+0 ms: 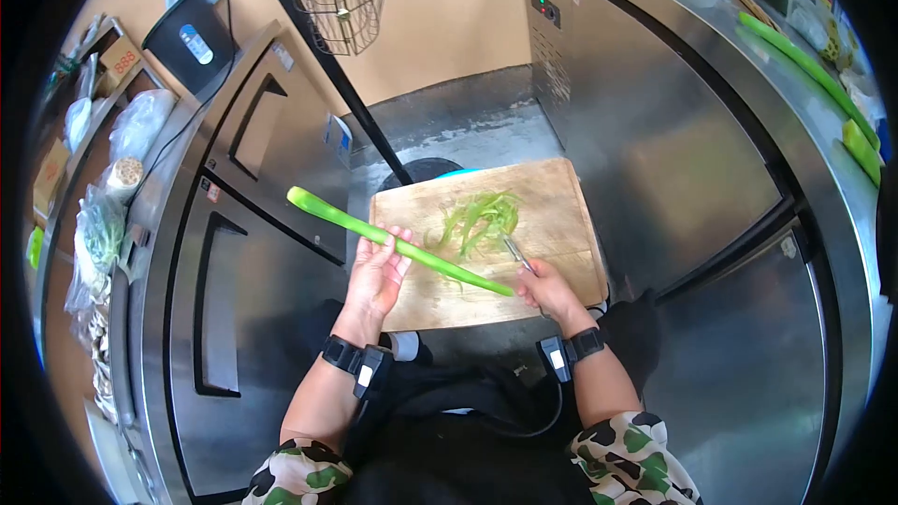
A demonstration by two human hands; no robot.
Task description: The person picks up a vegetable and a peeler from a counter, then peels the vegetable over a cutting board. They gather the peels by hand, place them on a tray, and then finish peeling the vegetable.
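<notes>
A long, smooth, bright green celtuce stem [438,263] slants across the cutting board, its thicker end up at the left. My left hand [375,275] is closed around it near the middle, palm turned up. In my right hand [549,290] is a metal peeler [515,252], its head pointing away from me over the board. The stem's thin lower end comes right up to my right fingers. Beyond the peeler, a loose heap of thin green peelings [482,222] lies on the wooden cutting board [554,189].
Steel fridge cabinets stand on the left [262,262] and right [655,168]. More green stems [812,67] rest on the right countertop. A black pole [346,98] with a wire cage [339,0] rises behind the board. Plastic bags [140,122] crowd the left shelf.
</notes>
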